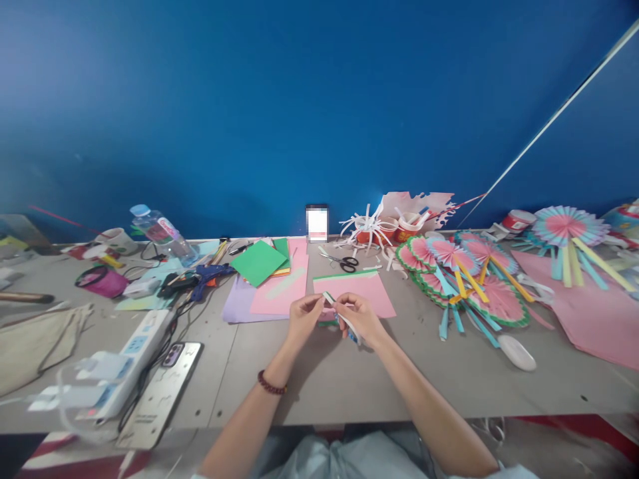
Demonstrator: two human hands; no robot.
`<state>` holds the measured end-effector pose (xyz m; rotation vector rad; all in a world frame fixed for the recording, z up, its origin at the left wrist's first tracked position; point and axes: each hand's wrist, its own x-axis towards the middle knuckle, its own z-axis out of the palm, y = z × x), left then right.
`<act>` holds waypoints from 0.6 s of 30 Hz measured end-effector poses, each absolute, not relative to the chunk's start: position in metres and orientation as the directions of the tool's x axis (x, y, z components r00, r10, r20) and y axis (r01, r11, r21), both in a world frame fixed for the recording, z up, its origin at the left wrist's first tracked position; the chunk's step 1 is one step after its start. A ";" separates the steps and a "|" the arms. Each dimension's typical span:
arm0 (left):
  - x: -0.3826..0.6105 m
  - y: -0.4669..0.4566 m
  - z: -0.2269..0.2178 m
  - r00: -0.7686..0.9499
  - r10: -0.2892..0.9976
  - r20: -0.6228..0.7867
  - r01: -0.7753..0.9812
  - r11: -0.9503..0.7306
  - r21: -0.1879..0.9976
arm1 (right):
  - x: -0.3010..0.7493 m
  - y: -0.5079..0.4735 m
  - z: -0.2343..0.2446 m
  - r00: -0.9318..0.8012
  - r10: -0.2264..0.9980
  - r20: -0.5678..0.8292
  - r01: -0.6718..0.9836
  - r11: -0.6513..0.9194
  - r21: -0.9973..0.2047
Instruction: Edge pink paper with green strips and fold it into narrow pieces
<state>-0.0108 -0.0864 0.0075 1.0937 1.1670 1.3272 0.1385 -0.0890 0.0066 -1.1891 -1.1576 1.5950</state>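
Observation:
My left hand and my right hand meet over the table, both closed in a pinch on a narrow white strip. The strip runs from the left fingertips under the right fingers, and its tail hangs below the right hand. Something small and blue shows beneath my right palm; I cannot make out what it is. Just behind my hands lies a pink paper sheet with a green strip along its far edge. Black-handled scissors rest beyond that sheet.
Left: green paper squares, a blue glue gun, a power strip, a phone and a water bottle. Right: pleated paper fans, a white computer mouse and pink sheets. Another phone stands against the blue wall.

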 end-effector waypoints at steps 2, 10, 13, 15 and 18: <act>-0.011 -0.087 0.007 -0.071 0.997 0.008 -0.122 -0.017 0.992 | 0.138 -0.090 0.010 -0.216 0.948 -0.234 -0.078 -0.256 -0.964; -0.009 -0.088 0.010 -0.076 0.997 -0.006 -0.147 -0.005 0.989 | 0.138 -0.090 0.013 -0.192 0.950 -0.247 -0.060 -0.262 -0.963; -0.009 -0.088 0.011 -0.073 0.997 -0.008 -0.159 -0.004 0.987 | 0.138 -0.090 0.012 -0.182 0.952 -0.247 -0.060 -0.261 -0.963; -0.009 -0.088 0.012 -0.073 0.997 -0.007 -0.159 -0.004 0.987 | 0.138 -0.091 0.014 -0.176 0.953 -0.247 -0.061 -0.261 -0.963; -0.009 -0.089 0.011 -0.065 0.998 -0.006 -0.158 -0.005 0.987 | 0.138 -0.092 0.016 -0.177 0.952 -0.251 -0.059 -0.265 -0.963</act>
